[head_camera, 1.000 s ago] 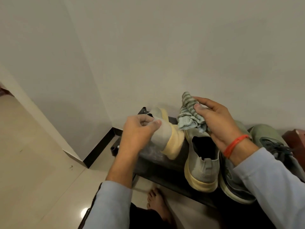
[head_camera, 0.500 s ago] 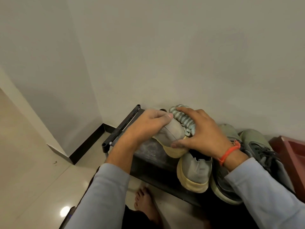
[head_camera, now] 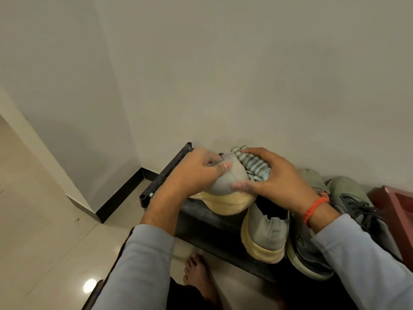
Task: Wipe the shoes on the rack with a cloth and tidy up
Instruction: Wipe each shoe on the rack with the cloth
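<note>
Grey knit shoe (head_camera: 225,182) with cream sole, at rack (head_camera: 165,173) left end: left hand (head_camera: 194,173) grips it, right hand (head_camera: 277,182) presses striped cloth (head_camera: 257,167) on. Wiping underway; neighbouring shoes (head_camera: 268,233) probably left, tidying too.

This looks like the entry corner of a home. A low black shoe rack (head_camera: 169,175) stands against a plain painted wall (head_camera: 245,74), with several worn sneakers (head_camera: 266,238) lined up on it. Left of the rack, glossy cream floor tiles (head_camera: 44,231) meet a dark skirting board (head_camera: 120,193), and a bare foot (head_camera: 196,271) stands in front of the rack.
</note>
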